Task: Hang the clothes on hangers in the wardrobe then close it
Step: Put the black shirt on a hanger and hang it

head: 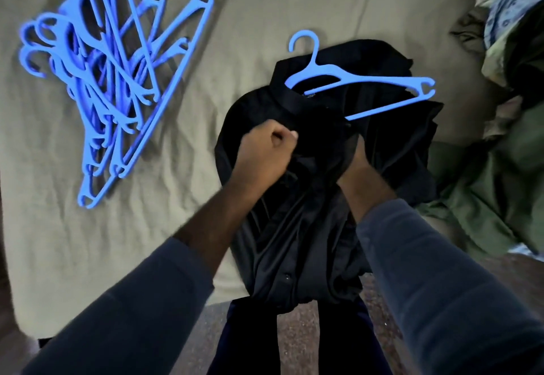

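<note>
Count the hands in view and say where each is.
2. The left hand grips the black shirt near its collar; the right hand is beside it, fingers hidden in the shirt's folds.

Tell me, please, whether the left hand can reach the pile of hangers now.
Probably yes: only sheet lies between the left hand and the pile of hangers, though it must first release the black shirt it grips.
</note>
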The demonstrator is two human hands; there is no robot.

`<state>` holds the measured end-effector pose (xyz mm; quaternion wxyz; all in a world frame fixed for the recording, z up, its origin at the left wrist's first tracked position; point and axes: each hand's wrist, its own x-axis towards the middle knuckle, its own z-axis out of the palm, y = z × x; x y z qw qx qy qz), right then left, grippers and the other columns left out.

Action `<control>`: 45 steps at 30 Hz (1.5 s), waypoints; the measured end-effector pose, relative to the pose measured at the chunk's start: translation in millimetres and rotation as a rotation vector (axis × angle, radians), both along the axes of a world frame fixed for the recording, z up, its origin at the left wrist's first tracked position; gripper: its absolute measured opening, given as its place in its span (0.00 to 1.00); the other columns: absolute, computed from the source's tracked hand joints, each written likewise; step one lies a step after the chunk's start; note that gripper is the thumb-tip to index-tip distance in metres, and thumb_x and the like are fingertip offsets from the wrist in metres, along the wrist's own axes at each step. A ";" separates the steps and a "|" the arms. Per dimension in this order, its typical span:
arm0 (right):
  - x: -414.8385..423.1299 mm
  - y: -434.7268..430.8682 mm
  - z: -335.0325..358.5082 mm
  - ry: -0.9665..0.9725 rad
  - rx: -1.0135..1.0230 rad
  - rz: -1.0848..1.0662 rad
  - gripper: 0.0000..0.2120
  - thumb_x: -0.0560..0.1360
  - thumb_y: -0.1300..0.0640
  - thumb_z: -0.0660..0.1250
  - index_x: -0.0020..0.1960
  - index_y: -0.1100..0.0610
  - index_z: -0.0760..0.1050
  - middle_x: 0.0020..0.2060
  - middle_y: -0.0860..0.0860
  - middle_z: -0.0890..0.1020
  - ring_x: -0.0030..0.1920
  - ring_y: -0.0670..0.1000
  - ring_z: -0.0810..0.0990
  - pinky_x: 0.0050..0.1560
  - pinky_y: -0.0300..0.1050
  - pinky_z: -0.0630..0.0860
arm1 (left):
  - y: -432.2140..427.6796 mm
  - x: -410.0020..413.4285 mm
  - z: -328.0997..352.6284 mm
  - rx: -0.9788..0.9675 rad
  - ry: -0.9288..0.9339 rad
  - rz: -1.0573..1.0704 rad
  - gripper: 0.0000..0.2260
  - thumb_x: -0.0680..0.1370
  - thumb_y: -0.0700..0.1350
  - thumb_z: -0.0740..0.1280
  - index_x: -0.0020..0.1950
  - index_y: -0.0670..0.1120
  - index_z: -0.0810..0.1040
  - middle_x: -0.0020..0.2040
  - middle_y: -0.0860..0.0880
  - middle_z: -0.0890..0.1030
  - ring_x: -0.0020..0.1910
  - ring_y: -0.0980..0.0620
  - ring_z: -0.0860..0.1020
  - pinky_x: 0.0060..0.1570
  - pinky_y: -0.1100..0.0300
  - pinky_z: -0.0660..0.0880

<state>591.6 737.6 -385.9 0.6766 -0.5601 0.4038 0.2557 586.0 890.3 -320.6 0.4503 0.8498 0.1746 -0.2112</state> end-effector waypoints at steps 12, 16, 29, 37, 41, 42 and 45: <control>28.2 -4.5 -1.1 0.008 -0.191 0.201 0.07 0.80 0.63 0.61 0.45 0.59 0.76 0.36 0.56 0.78 0.38 0.55 0.76 0.35 0.45 0.74 | -20.7 40.8 -11.1 0.093 -0.397 -0.348 0.08 0.77 0.41 0.65 0.54 0.40 0.80 0.48 0.46 0.82 0.48 0.51 0.80 0.51 0.58 0.77; 25.4 -40.4 -2.3 -0.079 -0.442 0.222 0.06 0.79 0.59 0.65 0.43 0.56 0.77 0.40 0.53 0.83 0.36 0.51 0.82 0.33 0.44 0.78 | -38.9 58.5 -30.1 0.221 -0.350 -0.606 0.16 0.79 0.44 0.65 0.64 0.39 0.76 0.59 0.41 0.79 0.60 0.43 0.77 0.60 0.47 0.73; 37.7 -92.1 -23.4 -0.090 -0.757 0.245 0.10 0.76 0.52 0.71 0.46 0.55 0.71 0.38 0.49 0.77 0.39 0.53 0.78 0.39 0.48 0.76 | -56.7 73.8 -63.3 0.646 -0.173 -1.040 0.10 0.81 0.48 0.63 0.58 0.44 0.75 0.55 0.43 0.78 0.57 0.40 0.75 0.56 0.46 0.68; 48.5 -132.8 -10.5 -0.111 -0.661 -0.251 0.02 0.76 0.60 0.69 0.45 0.58 0.79 0.39 0.53 0.80 0.40 0.52 0.77 0.48 0.52 0.80 | -41.8 63.0 -50.5 0.676 -0.242 -0.953 0.07 0.82 0.45 0.61 0.54 0.43 0.73 0.49 0.41 0.80 0.49 0.39 0.78 0.40 0.53 0.67; 49.6 -143.8 28.1 -0.286 -0.766 -0.414 0.03 0.78 0.63 0.65 0.48 0.57 0.76 0.40 0.49 0.79 0.41 0.46 0.76 0.53 0.47 0.78 | -37.3 58.0 -48.2 0.681 -0.147 -0.979 0.07 0.81 0.46 0.62 0.54 0.44 0.75 0.51 0.41 0.80 0.52 0.39 0.78 0.42 0.53 0.68; 44.9 -136.2 40.7 -0.365 -0.806 -0.373 0.03 0.79 0.63 0.64 0.48 0.56 0.75 0.40 0.48 0.79 0.40 0.44 0.76 0.52 0.46 0.78 | -39.1 57.0 -48.2 0.673 -0.117 -0.990 0.07 0.81 0.46 0.62 0.55 0.45 0.75 0.52 0.42 0.80 0.53 0.39 0.78 0.43 0.53 0.69; 20.9 -101.5 60.9 -0.560 -0.775 -0.240 0.04 0.78 0.63 0.64 0.49 0.56 0.75 0.41 0.48 0.79 0.40 0.41 0.77 0.48 0.38 0.77 | -43.4 55.1 -46.4 0.661 -0.047 -1.039 0.08 0.80 0.46 0.63 0.57 0.47 0.76 0.54 0.42 0.79 0.55 0.40 0.78 0.45 0.52 0.70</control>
